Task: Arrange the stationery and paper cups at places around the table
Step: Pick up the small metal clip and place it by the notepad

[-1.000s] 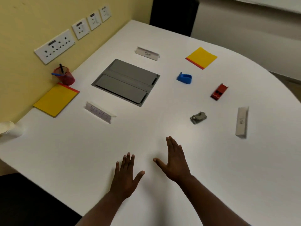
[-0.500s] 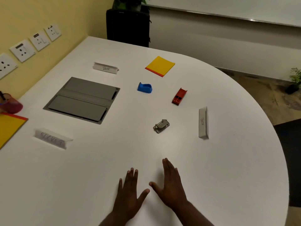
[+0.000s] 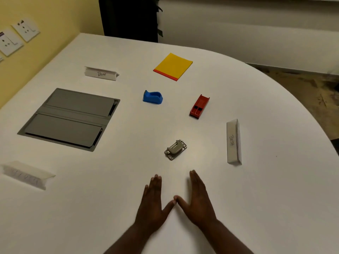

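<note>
On table (image 3: 256,180): name cards "BEAR" (image 3: 101,73), "BETA" (image 3: 233,142); both hands' fingers flat, empty.

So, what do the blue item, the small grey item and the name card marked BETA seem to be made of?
Blue item: probably moulded plastic, uniform saturated colour, matte, rounded edges.
Small grey item: likely metal, with shiny rivet-like studs and a dull grey plate.
BETA card: folded white paper or thin card, matte, with handwritten letters and a sharp crease.
</note>
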### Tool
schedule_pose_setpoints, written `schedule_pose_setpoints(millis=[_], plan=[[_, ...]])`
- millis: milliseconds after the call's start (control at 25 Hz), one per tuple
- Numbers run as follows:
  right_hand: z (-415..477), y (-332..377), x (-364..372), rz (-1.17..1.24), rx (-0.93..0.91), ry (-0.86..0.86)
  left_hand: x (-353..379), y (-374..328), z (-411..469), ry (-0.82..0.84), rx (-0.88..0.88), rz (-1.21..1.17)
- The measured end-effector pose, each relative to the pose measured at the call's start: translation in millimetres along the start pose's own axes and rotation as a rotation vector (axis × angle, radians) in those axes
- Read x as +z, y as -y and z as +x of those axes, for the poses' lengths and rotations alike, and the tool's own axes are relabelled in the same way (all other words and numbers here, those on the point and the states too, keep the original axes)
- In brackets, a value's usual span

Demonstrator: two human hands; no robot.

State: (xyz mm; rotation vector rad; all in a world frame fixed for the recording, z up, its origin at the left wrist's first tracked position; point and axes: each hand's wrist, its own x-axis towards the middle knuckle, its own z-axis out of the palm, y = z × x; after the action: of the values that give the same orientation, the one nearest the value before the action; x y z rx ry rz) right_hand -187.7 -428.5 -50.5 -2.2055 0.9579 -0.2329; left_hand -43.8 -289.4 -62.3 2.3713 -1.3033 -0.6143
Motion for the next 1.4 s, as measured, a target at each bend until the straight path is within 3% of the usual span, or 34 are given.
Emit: schedule_pose_setpoints(millis=[200, 360, 600, 1040, 1240, 1400], plan=[[64, -19, 5, 0.048, -0.022, -0.097, 2, 9, 73, -0.214, 0.065, -0.041], [114, -29, 2, 0.083, -0.049, -0.119, -4, 15, 132, -0.223, 0.067, -0.007], [165, -25, 4, 0.073, -0.158, -0.073, 11, 18, 158, -0.397, 0.036, 0.004], [101, -4, 15, 0.125, -0.104, -0.027, 10, 18, 115, -0.339, 0.04, -0.201], [49, 7, 22, 0.082, -0.056, -0.011, 1, 14, 53, -0.245, 0.044, -0.171], [5, 25, 34, 0.032, -0.029, 0.039, 2, 16, -9, -0.281, 0.064, -0.075]])
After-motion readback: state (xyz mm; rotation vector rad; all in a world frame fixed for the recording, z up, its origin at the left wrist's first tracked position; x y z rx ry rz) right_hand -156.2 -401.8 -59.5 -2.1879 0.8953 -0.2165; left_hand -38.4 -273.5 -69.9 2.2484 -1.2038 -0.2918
